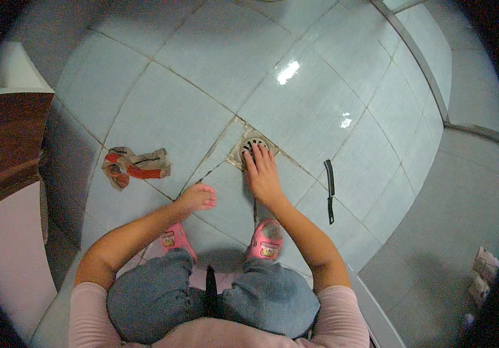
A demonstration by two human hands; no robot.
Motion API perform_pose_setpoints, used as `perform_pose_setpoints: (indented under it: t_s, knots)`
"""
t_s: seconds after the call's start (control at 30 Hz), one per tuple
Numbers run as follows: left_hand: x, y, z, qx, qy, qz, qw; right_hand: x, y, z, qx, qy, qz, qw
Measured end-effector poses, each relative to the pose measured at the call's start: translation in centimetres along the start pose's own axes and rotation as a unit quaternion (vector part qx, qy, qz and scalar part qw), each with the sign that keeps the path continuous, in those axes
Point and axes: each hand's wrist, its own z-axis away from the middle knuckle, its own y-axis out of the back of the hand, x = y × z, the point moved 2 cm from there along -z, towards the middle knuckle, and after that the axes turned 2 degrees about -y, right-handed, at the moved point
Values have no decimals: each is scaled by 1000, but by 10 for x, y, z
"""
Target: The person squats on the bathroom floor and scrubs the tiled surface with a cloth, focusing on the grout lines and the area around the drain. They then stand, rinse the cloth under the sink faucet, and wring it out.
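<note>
Round floor drain grate (252, 142) set in pale tiles (197, 124), ahead of the person's feet | right hand (263, 173): fingers extended, slightly spread, over grate; grip can't be told | left hand (198, 198): curled near left knee, contents unclear | gloves (136, 165) left; slim black tool (330, 191) right

Looked like a bathroom, probably in a home. Pale blue tiled floor (186, 116) had a round slotted drain (253, 142) set into it. Grey strip (420, 58) edged the tiles at upper right. Brown cabinet-like unit (9, 139) stood at left; pink clogs (268, 235) suggested home wear.
</note>
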Motion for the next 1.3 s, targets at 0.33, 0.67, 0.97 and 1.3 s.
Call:
perform_pose_setpoints:
  t_s: [0.33,0.67,0.97,1.3]
  knots:
    - [46,33,62,293,-416,-400,762,-6,28,-6,28,-28,-105,994]
    - [58,182,136,467,-313,-596,573,-23,54,10,-144,-88,-286,943]
    - [50,152,115,543,-363,-552,518,-56,66,-7,-212,-10,-293,932]
    - [-130,35,159,-15,-296,-271,916,-176,32,-113,-265,240,-237,903]
